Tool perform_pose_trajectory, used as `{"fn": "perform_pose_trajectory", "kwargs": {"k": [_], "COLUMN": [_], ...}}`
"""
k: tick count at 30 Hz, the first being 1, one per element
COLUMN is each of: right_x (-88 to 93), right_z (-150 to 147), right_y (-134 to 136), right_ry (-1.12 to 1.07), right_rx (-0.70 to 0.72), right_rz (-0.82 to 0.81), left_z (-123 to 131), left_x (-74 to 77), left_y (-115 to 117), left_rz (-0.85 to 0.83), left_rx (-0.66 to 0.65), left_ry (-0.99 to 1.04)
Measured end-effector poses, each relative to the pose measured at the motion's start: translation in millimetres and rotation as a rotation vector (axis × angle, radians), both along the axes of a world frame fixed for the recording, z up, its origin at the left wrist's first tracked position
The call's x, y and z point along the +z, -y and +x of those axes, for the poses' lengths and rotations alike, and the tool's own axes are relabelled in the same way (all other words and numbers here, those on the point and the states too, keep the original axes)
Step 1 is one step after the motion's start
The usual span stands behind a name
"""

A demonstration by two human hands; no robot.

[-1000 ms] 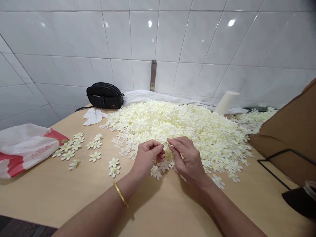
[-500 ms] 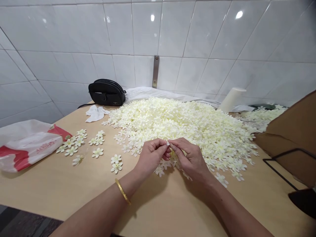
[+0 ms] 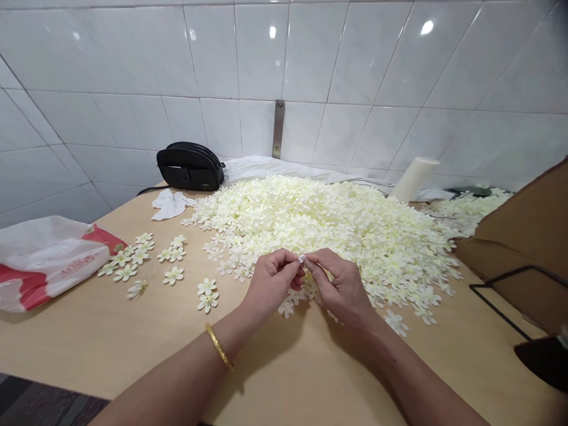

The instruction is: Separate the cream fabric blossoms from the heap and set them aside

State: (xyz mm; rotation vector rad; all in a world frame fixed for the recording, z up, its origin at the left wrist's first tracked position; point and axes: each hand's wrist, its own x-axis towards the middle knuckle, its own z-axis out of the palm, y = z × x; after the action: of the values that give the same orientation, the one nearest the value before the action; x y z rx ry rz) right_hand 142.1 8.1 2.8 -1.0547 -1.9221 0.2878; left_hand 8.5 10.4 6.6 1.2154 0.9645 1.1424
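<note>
My left hand (image 3: 276, 279), with a gold bracelet (image 3: 219, 347) on its wrist, pinches a small white piece (image 3: 302, 259) between thumb and forefinger. The fingertips of my right hand (image 3: 341, 285) close on the same piece from the other side. What exactly the piece is cannot be made out. Both hands are over the front edge of a large pile of white-yellow artificial flowers (image 3: 302, 207). A few blossoms show beneath and between the hands.
Several separate flowers (image 3: 173, 275) lie on the table (image 3: 168, 343) at the left, beside a red-and-white bag (image 3: 57, 260). Behind are a black pouch (image 3: 190, 168), crumpled tissue (image 3: 171, 205) and a white cone (image 3: 415, 179). Brown cardboard (image 3: 523, 248) and a black wire frame (image 3: 501, 313) stand right.
The fingertips of my right hand have shifted slightly on the small white piece, which shows a little differently. Both hands stay in nearly the same place; the view has moved very slightly.
</note>
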Motion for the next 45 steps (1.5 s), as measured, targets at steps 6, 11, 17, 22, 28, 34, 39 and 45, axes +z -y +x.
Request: {"fn": "perform_pose_trajectory", "kwargs": {"k": [6, 11, 17, 22, 28, 34, 39, 45], "right_x": [1.9, 4.3, -1.3, -3.0, -2.0, 2.2, 0.2, -2.6], "right_z": [0.6, 17.9, 36.4, 37.2, 35.3, 25.6, 14.0, 8.7], "right_y": [0.6, -10.1, -24.9, -26.9, -26.5, -16.8, -8.7, -6.0], "right_ry": [-0.097, -0.215, -0.214, -0.173, -0.190, -0.086, 0.129, 0.162], "right_rx": [-0.200, -0.424, -0.497, -0.475, -0.417, -0.350, -0.201, -0.106], "right_rz": [0.025, 0.095, 0.180, 0.264, 0.233, 0.274, 0.346, 0.341], "left_z": [-0.3, -2.0, 2.0, 12.2, 18.5, 21.9, 18.9, 10.4], "left_x": [0.2, -3.9, 11.3, 34.8, 47.7, 33.9, 22.3, 12.0], "left_y": [-0.3, -3.6, -14.2, -56.9, -72.0, -17.4, -6.3, -13.3], "left_rz": [0.002, -0.029, -0.010, 0.140, 0.335, 0.226, 0.053, 0.045], "left_rx": [0.012, 0.050, 0.047, 0.102, 0.240, 0.024, -0.041, -0.049], "left_ry": [-0.051, -0.070, -0.223, -0.483, -0.514, -0.269, 0.002, 0.122]}}
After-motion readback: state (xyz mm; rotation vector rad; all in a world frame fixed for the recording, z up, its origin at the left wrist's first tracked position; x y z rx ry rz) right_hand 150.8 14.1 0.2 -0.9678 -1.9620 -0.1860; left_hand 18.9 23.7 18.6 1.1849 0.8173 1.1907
